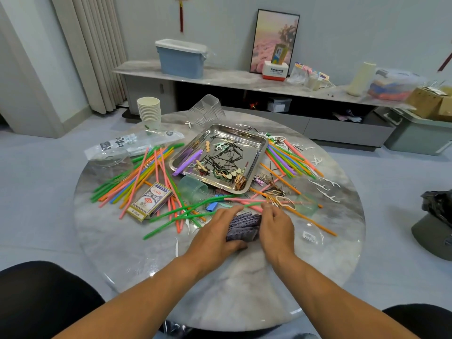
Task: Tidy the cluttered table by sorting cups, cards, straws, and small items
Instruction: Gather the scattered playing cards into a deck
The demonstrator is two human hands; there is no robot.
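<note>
step: gathering the cards, squaring a loose deck [243,227] on the near part of the surface [244,289]
left hand [215,231]: fingers curled along the deck's left edge, thumb at its near corner, gripping it
right hand [277,227]: curled against the deck's right edge, pressing inward
card box [149,200]: just left, among straws [137,177]
next: likely even the edges, lift the deck clear of the straws, slide it into the box

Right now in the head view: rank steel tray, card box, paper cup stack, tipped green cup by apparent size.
1. steel tray
2. card box
3. and 4. paper cup stack and tipped green cup: look alike; the stack sits farther from the camera, so unsure.
</note>
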